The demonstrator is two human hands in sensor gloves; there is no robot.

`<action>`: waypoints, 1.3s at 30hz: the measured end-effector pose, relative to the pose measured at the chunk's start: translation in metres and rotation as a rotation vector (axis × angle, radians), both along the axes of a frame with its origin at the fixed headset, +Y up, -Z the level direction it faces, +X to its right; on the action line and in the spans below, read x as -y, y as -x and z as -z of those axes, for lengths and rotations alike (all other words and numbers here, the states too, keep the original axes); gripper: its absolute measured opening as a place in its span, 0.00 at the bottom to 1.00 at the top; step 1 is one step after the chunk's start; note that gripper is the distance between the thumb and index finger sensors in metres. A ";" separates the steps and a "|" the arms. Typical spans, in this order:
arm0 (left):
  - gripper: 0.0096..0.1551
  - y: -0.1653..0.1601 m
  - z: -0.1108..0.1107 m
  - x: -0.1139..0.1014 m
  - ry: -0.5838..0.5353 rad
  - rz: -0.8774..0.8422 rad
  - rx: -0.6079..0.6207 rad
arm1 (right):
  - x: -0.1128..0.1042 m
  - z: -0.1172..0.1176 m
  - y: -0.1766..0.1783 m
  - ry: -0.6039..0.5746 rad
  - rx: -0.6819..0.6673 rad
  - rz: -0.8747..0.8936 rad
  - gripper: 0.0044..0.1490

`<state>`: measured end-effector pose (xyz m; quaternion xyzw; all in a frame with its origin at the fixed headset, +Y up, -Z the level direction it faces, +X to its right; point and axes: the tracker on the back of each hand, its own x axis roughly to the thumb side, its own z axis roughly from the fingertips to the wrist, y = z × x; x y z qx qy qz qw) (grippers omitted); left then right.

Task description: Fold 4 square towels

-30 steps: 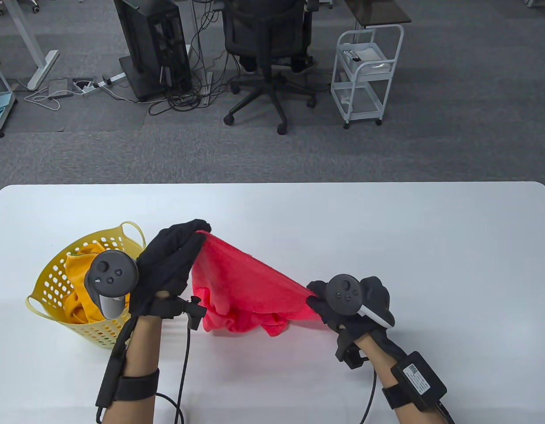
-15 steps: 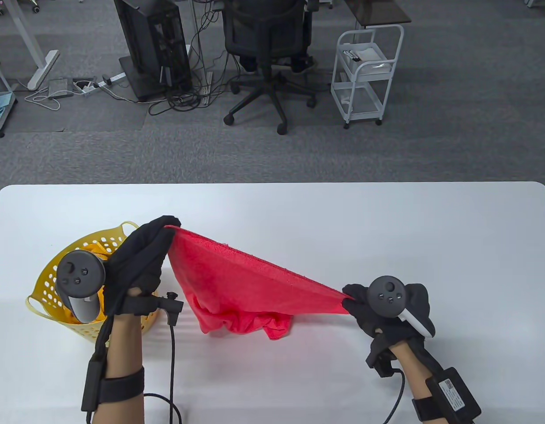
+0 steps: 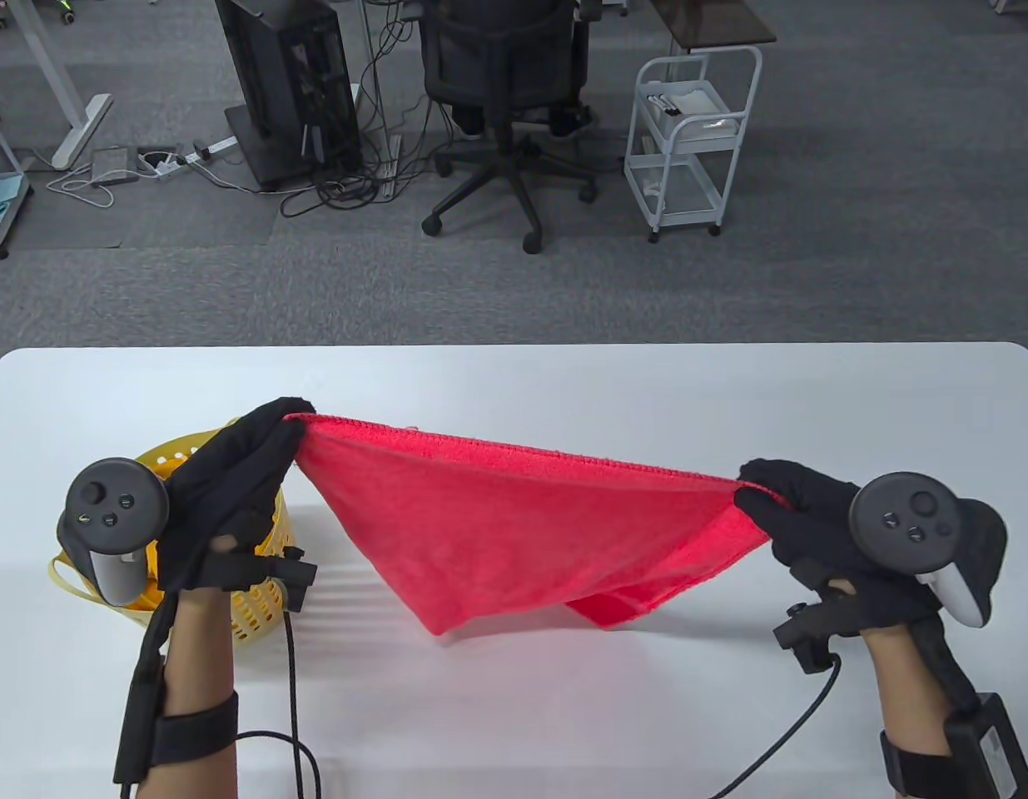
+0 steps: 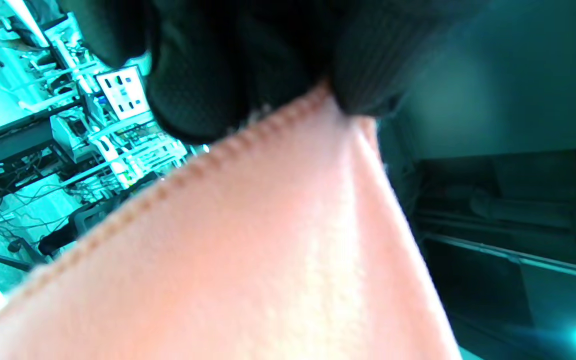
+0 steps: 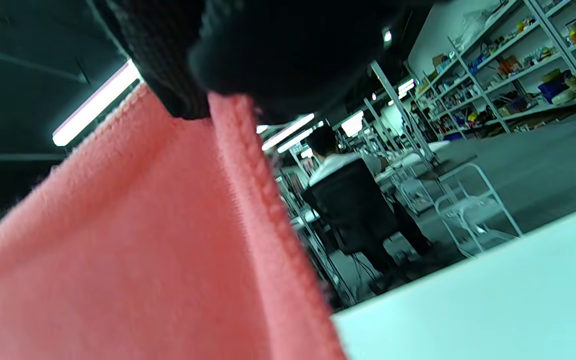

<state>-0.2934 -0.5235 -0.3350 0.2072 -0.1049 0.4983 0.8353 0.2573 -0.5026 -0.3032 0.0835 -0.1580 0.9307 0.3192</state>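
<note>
Square red terry towel [image 3: 514, 524] stretched between hands, left hand [image 3: 230, 491] pinching its left corner, right hand [image 3: 821, 524] pinching right corner, lower edge near white table [image 3: 563, 383]

The far half of the white table [image 3: 563, 383] lies bare. A red towel [image 3: 522, 533], held by the left hand [image 3: 222, 491] and right hand [image 3: 821, 533], spans the near middle. A yellow basket [image 3: 255, 599] stands at the near left, beneath the left hand.
</note>
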 end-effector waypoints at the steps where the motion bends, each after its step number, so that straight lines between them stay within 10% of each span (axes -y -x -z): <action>1: 0.20 -0.003 0.002 -0.005 0.012 0.005 -0.007 | -0.010 0.001 -0.004 -0.009 0.004 0.034 0.27; 13: 0.19 -0.060 0.086 -0.031 0.274 0.197 -0.150 | -0.040 0.087 -0.036 0.122 0.199 0.149 0.24; 20: 0.19 -0.059 0.112 -0.051 0.214 0.138 -0.150 | -0.055 0.112 -0.036 0.016 0.224 0.288 0.23; 27: 0.19 -0.041 0.090 -0.030 0.062 0.112 -0.094 | -0.040 0.097 -0.028 -0.052 0.111 0.220 0.23; 39: 0.20 -0.057 0.008 0.042 0.171 0.508 -0.006 | 0.045 0.028 -0.046 0.146 0.052 -0.131 0.24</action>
